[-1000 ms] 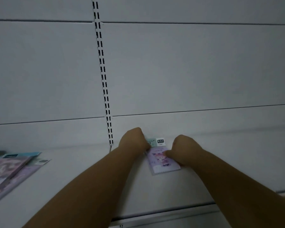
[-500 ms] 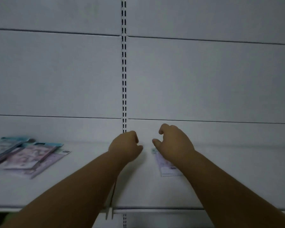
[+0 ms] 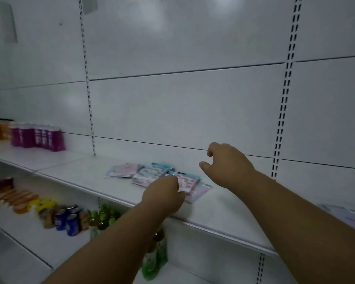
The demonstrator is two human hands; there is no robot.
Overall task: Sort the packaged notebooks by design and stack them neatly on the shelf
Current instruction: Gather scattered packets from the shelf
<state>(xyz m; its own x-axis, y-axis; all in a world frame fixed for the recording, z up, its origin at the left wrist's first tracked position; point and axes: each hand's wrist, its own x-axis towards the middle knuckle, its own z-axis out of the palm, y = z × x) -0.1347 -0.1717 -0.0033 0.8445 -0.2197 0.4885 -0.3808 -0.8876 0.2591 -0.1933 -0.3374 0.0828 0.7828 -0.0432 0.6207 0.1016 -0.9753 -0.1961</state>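
White shelf (image 3: pixel 223 212) was seen bearing a loose fan of packaged notebooks (image 3: pixel 152 173), pastel pink, teal and lilac in clear wrap, spread leftward and back. The left hand (image 3: pixel 162 196) was laid on the near end, its grip hidden. The right hand (image 3: pixel 228 162) was held just above, fingers loosely curled, empty.

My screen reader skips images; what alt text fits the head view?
Two bare hands reach over a white shelf: the left hand touches a loose pile of packaged notebooks, the right hand hovers open above it.
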